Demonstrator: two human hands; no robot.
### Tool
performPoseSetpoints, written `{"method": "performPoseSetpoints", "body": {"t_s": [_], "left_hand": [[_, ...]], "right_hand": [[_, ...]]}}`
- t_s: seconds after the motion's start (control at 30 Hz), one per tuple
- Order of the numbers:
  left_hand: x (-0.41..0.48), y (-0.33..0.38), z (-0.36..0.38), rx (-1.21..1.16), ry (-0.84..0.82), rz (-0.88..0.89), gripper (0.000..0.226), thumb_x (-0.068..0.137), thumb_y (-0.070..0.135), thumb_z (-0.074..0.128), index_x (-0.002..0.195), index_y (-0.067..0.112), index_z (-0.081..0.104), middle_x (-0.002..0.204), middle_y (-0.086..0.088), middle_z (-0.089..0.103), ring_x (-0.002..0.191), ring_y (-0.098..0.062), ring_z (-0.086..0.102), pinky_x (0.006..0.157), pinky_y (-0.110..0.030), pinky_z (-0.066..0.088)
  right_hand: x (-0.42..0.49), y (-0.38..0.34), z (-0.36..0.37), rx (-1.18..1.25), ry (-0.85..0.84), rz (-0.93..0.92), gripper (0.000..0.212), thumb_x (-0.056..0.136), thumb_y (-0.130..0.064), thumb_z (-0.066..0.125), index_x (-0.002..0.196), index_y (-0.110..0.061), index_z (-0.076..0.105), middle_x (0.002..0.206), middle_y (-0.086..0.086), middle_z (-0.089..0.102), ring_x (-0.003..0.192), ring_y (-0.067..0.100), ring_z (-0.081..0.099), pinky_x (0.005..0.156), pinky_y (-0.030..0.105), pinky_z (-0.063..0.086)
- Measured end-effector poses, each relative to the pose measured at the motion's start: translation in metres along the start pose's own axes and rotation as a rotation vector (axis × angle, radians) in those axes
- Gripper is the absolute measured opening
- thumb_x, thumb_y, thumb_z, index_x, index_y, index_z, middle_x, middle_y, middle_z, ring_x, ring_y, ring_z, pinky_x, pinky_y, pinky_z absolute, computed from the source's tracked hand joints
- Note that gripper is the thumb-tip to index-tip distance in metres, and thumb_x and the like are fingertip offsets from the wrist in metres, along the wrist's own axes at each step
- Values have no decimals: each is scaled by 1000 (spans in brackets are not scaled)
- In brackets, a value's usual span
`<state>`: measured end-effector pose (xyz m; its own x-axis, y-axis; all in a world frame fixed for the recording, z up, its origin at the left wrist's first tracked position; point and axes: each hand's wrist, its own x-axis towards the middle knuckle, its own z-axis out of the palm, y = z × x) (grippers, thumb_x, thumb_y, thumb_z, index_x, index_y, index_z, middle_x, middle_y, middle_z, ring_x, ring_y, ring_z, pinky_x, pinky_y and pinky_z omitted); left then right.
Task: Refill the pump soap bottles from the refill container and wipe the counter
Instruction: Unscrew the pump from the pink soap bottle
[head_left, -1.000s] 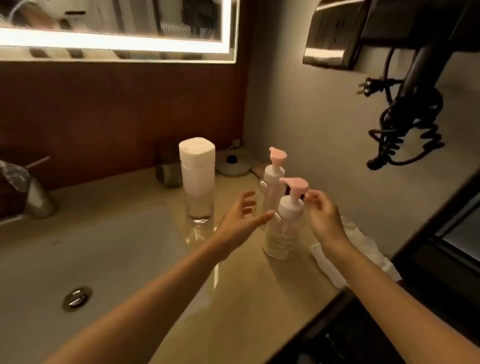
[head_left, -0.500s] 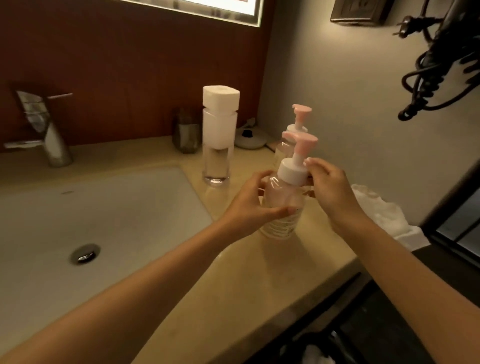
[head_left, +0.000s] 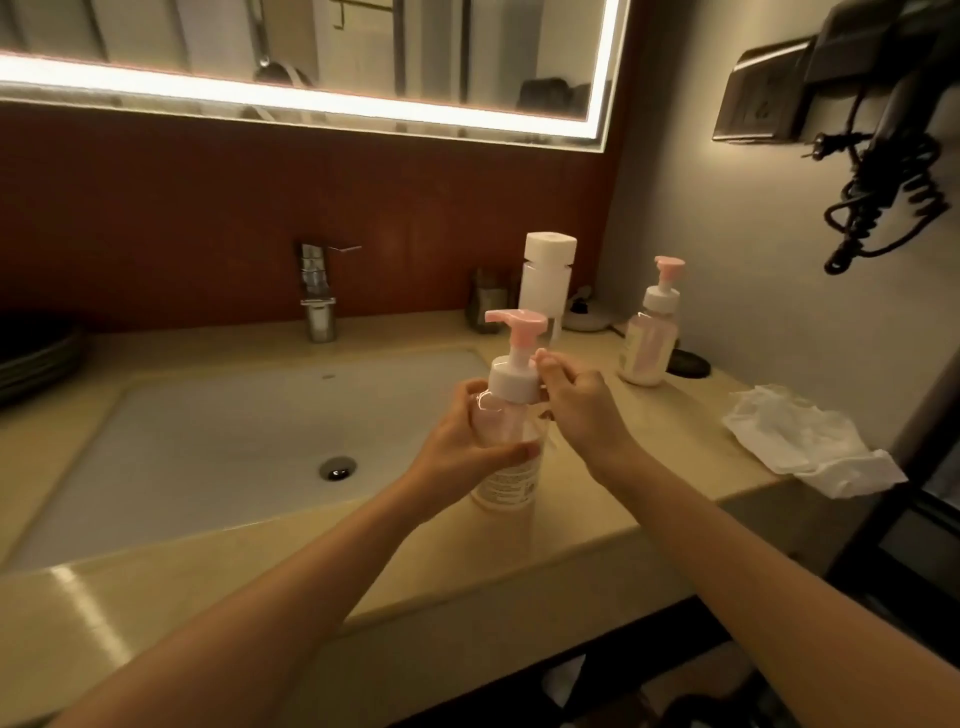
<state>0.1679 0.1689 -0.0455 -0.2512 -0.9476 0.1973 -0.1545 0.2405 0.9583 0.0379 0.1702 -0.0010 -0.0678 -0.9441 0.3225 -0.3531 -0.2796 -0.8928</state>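
here left grip (head_left: 470, 441) wraps the pump bottle (head_left: 509, 483), right grip (head_left: 576, 405) pinches its collar (head_left: 511, 382); refill container (head_left: 548, 275) behind.

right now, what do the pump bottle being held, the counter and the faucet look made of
Pump bottle: probably clear glossy plastic; the wall is see-through with highlights, the collar white and pump head pink. Counter: polished beige stone or stone-look composite; it shows bright reflections. Faucet: chromed metal, judging by its mirror-like faces.
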Motion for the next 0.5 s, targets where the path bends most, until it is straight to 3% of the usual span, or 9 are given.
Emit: {"method": "performPoseSetpoints", "body": {"t_s": [0.1, 0.2, 0.27, 0.4, 0.5], "left_hand": [[-10, -1, -9, 24, 54, 6, 71, 70, 23, 77, 125, 30, 33, 120, 3, 52, 110, -18, 54, 96, -42, 46], [-12, -3, -13, 43, 85, 6, 70, 70, 23, 77, 125, 30, 34, 119, 3, 53, 109, -18, 55, 95, -44, 47], [-12, -3, -12, 44, 95, 2, 69, 70, 24, 77, 124, 31, 34, 119, 2, 54, 109, -19, 55, 95, -47, 47], [-11, -5, -10, 51, 114, 7, 69, 70, 23, 78, 121, 33, 33, 121, -1, 55, 109, -21, 56, 95, -46, 47], [-9, -6, -11, 76, 122, 21, 68, 70, 22, 78, 121, 30, 34, 118, -1, 56, 107, -21, 57, 93, -44, 48]], "right_hand": [[-3, -5, 9, -8, -14, -20, 23, 95, -37, 42, 101, -20, 56, 101, 2, 62, 91, 14, 58, 75, 23, 48], [-4, -13, 9, -145, 56, -155, 40, 84, -45, 57, 109, -14, 57, 101, 0, 61, 79, 3, 55, 61, 8, 44], [-4, -19, 11, -212, 63, -223, 52, 77, -48, 64, 114, -12, 56, 101, 1, 58, 81, 7, 54, 63, 9, 43], [-1, -24, 19, -347, 87, -246, 63, 70, -49, 71, 117, -11, 55, 107, 6, 58, 91, 15, 55, 77, 27, 50], [0, -24, 18, -294, 62, -203, 53, 75, -36, 73, 117, -10, 55, 106, 3, 58, 89, 12, 54, 73, 20, 46]]}}
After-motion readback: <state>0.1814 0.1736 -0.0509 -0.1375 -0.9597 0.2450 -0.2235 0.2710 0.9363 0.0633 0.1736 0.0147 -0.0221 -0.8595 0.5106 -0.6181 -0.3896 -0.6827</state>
